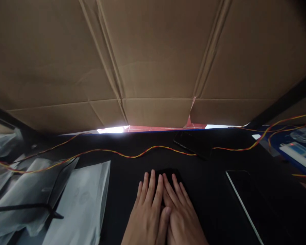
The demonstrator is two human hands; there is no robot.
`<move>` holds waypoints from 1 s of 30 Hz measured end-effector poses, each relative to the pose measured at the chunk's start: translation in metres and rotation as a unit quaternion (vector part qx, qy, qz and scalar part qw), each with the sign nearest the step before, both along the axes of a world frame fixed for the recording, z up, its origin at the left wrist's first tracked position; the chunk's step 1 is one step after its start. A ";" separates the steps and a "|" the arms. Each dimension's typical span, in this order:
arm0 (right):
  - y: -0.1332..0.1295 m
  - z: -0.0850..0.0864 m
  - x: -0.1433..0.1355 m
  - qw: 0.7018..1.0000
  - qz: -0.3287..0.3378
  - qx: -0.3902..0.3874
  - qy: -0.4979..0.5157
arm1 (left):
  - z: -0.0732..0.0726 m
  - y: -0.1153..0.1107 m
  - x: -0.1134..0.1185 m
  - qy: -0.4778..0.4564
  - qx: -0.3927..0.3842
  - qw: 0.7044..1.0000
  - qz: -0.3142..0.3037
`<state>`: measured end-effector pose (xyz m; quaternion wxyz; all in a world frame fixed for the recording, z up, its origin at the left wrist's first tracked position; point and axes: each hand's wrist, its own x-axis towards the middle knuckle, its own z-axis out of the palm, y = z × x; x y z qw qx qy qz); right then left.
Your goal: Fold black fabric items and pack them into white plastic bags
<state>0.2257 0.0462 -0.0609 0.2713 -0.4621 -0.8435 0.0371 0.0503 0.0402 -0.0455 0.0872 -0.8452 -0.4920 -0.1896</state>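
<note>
My left hand lies palm down on a black surface, its fingers stretched forward and slightly spread. Beside it my right hand rests flat too, fingers pointing away from me. The two hands touch along their inner edges, and the left thumb overlaps the right hand. Neither hand appears to hold anything. Just ahead of the fingertips is a dark patch, too dim to make out. A dark phone sits farther forward, partly over a twisted red and yellow wire.
Translucent plastic packets lie at left, with a thin black rod across them. At right is a flat dark device with a pale edge. A blue and white device with a red light stands farther right. Brown cardboard hangs ahead.
</note>
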 end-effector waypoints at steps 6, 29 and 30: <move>0.002 0.031 0.032 0.969 -0.069 -0.080 0.223 | -0.007 0.006 -0.001 0.036 -0.010 0.999 -0.002; -0.004 0.011 0.021 0.998 0.003 0.002 -0.062 | 0.024 -0.010 -0.072 0.003 -0.009 0.995 0.101; -0.006 0.011 0.022 0.998 -0.003 0.004 -0.058 | 0.023 -0.013 -0.091 -0.019 -0.005 0.989 0.147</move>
